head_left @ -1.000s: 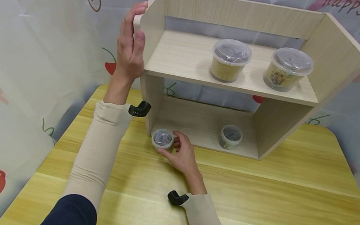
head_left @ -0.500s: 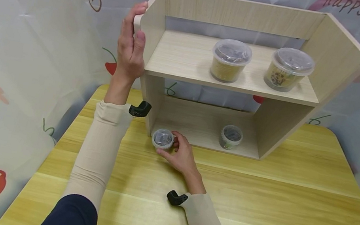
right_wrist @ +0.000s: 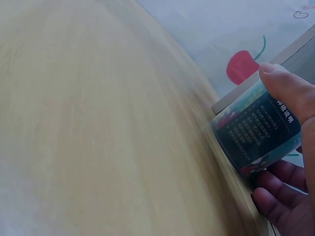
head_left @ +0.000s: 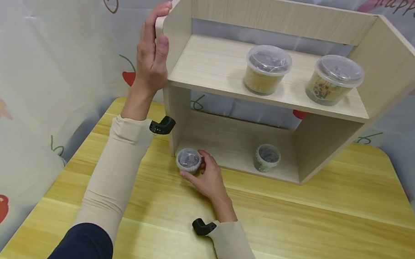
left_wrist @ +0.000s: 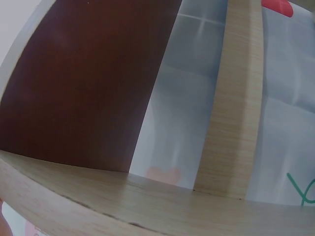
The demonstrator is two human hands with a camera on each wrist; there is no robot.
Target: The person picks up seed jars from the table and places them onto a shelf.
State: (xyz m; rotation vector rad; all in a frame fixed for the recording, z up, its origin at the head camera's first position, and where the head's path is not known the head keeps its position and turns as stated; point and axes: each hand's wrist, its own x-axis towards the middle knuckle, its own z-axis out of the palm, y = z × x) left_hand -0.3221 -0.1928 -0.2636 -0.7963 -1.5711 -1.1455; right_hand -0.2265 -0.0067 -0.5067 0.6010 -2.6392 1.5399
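A two-tier pale wooden shelf (head_left: pixel 210 65) stands on the table. My left hand (head_left: pixel 153 55) rests along the outer side of its left panel, fingers pointing up and fairly straight. With thumb and fingers on opposite sides, my right hand (head_left: pixel 210 178) holds a small lidded plastic tub (head_left: pixel 188 159) by the shelf's front left corner. The right wrist view shows this tub's dark printed label (right_wrist: pixel 261 130), with the thumb near its lid end. Inside the lower tier sits a similar small tub (head_left: pixel 267 157). The left wrist view shows the shelf's wooden panel (left_wrist: pixel 88 196) and little of the hand.
On the upper tier are two larger clear-lidded tubs with yellowish contents, one near the middle (head_left: pixel 267 70) and one at the right (head_left: pixel 334 80). A yellow wood-grain table (head_left: pixel 337 245) lies under everything. A printed cloth (head_left: pixel 30 47) hangs behind and beside it.
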